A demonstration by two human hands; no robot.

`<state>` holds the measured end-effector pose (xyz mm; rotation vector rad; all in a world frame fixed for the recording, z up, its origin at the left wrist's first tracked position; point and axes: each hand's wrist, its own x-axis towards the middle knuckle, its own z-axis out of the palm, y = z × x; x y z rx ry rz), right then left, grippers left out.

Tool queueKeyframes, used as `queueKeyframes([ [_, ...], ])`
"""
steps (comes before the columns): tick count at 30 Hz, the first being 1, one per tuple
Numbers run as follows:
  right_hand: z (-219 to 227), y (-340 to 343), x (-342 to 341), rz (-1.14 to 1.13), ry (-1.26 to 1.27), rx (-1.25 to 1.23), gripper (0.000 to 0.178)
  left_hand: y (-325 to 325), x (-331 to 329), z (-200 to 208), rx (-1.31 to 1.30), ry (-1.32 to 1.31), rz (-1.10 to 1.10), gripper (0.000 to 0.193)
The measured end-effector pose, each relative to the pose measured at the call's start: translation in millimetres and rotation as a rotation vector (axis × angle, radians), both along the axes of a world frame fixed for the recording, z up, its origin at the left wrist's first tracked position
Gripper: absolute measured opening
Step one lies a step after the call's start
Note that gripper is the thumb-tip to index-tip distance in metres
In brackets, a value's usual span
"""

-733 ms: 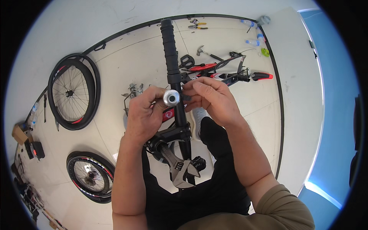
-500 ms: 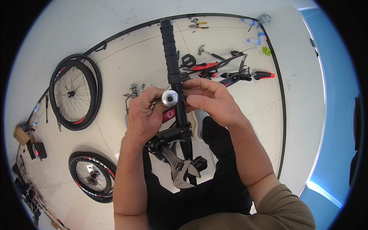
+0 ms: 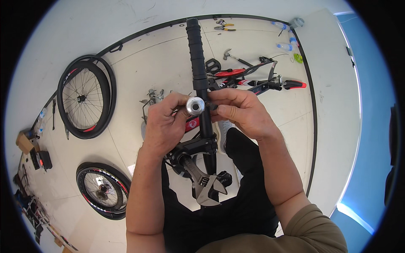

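A black handlebar (image 3: 205, 122) with a ribbed black grip (image 3: 195, 52) stands in front of me, pointing away. My left hand (image 3: 162, 122) pinches a round silver bicycle bell (image 3: 195, 106) with a dark centre against the bar's left side. On the opposite side, the thumb and fingers of my right hand (image 3: 247, 110) close on a small black part (image 3: 212, 106) at the bar, mostly covered by the fingertips. Below my hands is the black stem (image 3: 194, 147). A large adjustable wrench (image 3: 209, 189) hangs over its near end, close to my lap.
Bicycle wheels (image 3: 105, 90) lie at left, with another wheel (image 3: 122, 177) nearer. A red and black frame (image 3: 249, 83), a hammer (image 3: 236, 57), pliers (image 3: 225, 28) and plastic bottles (image 3: 284, 47) are on the floor beyond. A cardboard box (image 3: 24, 143) sits far left.
The handlebar, wrench and both hands appear slightly further right, as does the whole floor scene. Both hands keep their hold at the bar.
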<state>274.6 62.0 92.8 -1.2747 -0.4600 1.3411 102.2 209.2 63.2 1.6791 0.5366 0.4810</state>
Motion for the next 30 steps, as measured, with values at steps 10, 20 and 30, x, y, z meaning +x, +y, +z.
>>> queueKeyframes([
  [10, -1.8, 0.1, -0.6, -0.013, -0.008, 0.002, 0.036, -0.2, 0.3, -0.4, 0.009, 0.013, 0.016, 0.015],
  [20, 1.1, 3.2, -0.9, -0.033, 0.004, -0.049, 0.035, 0.2, 0.1, -1.0, -0.008, 0.01, 0.003, 0.009],
  [30, 0.7, 0.4, 2.8, 0.014, -0.001, 0.032, 0.045, -0.1, 0.1, 0.6, 0.004, 0.0, 0.004, 0.011],
])
